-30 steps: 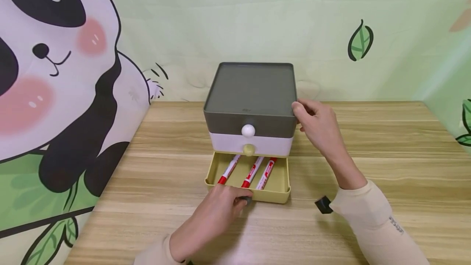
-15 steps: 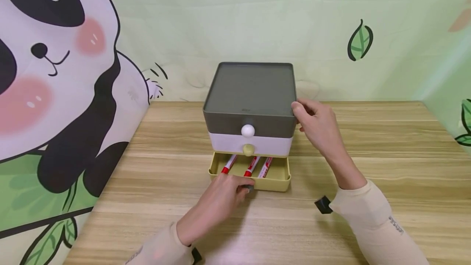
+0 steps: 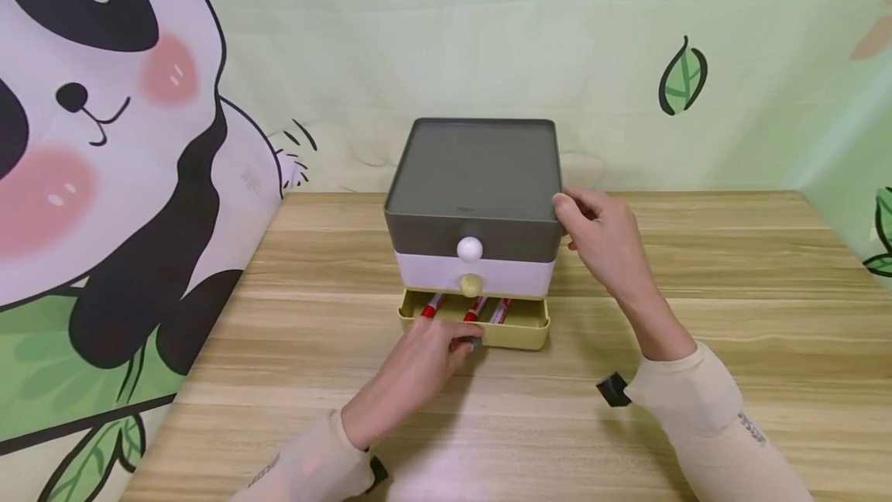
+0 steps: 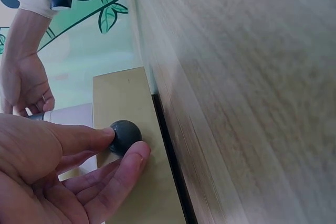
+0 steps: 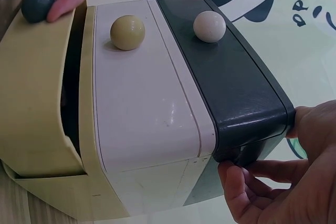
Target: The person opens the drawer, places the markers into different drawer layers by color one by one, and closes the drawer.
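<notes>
A small desktop drawer unit (image 3: 488,169) has a dark grey top tier, a white middle tier and a yellow bottom drawer (image 3: 519,338), which stands partly pulled out. My left hand (image 3: 427,359) pinches that drawer's dark round knob (image 4: 126,136) between thumb and fingers. Inside the drawer lie a red-capped marker (image 3: 431,306) at the left and two more red-and-white markers (image 3: 475,309) to its right; the drawer front and my hand partly hide them. With thumb and curled fingers, my right hand (image 3: 606,242) grips the unit's upper right front corner.
A white knob (image 3: 470,248) and a yellow knob (image 3: 471,284) stick out from the two upper tiers, which are closed. The wooden table (image 3: 732,285) meets a green panda-print backdrop (image 3: 488,37) behind the unit.
The yellow drawer has slid further into the unit, with my left hand moving forward on its knob. Less of the markers shows now. My right hand has stayed at the corner.
</notes>
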{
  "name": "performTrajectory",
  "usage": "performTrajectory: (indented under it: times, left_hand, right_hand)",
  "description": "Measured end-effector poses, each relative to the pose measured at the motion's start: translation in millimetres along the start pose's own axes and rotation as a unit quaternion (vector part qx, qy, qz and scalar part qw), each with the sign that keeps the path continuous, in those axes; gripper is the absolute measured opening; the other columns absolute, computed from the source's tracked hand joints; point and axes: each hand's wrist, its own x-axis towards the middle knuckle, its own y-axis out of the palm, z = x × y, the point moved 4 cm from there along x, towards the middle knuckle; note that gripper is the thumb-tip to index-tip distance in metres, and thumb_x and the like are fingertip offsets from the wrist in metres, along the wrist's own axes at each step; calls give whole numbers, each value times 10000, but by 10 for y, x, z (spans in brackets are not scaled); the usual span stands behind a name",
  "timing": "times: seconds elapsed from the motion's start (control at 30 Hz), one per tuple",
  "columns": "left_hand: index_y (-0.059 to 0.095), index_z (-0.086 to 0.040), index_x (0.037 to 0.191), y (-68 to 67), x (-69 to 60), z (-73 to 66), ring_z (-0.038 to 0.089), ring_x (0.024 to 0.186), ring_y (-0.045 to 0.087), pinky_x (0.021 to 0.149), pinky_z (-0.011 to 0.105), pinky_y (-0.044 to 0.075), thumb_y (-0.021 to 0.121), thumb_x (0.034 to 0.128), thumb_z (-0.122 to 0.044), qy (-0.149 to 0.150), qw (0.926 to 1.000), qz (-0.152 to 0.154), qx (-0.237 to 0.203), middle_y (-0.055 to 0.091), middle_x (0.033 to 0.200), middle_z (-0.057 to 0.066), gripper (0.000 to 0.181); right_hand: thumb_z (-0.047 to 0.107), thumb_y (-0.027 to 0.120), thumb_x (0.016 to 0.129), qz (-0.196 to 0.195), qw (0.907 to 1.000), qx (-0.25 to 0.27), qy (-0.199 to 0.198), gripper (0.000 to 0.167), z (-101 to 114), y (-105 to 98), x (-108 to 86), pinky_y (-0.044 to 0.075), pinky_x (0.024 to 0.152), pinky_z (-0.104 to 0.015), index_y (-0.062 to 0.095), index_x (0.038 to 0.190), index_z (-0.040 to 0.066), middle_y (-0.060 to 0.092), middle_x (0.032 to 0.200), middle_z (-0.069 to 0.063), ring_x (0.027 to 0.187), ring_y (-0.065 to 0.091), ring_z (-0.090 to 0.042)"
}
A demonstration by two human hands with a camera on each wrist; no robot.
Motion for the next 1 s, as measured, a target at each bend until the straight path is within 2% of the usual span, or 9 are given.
performTrajectory:
  times: [0.17, 0.57, 1.0]
  left_hand:
    - [791, -16, 1096, 15, 53, 23, -7, 475, 402, 415, 166, 378, 736, 919, 31, -64, 9999, 5, -98, 773, 980, 135, 191]
    - [793, -27, 1097, 31, 148, 77, 24, 541, 434, 462, 171, 393, 733, 932, 23, -101, 9999, -95, 6, 772, 1028, 116, 183]
    - [795, -30, 1083, 30, 229, 122, 81, 680, 583, 545, 190, 460, 736, 934, 7, 21, 9994, -331, 100, 775, 1048, 86, 165]
  right_hand:
    - [383, 534, 1042, 3, 10000, -2, -2, 445, -1, -1, -5, 548, 625, -237, 733, 1224, 30, 674, 916, -159, 775, 611, -234]
    - [386, 527, 1045, -4, 10000, -33, 28, 441, -6, -4, -9, 548, 634, -234, 736, 1209, 34, 662, 910, -149, 781, 609, -233]
    - [392, 526, 1044, 9, 10000, -18, 89, 452, -5, -4, -12, 550, 640, -233, 730, 1232, 37, 680, 948, -154, 800, 617, -218]
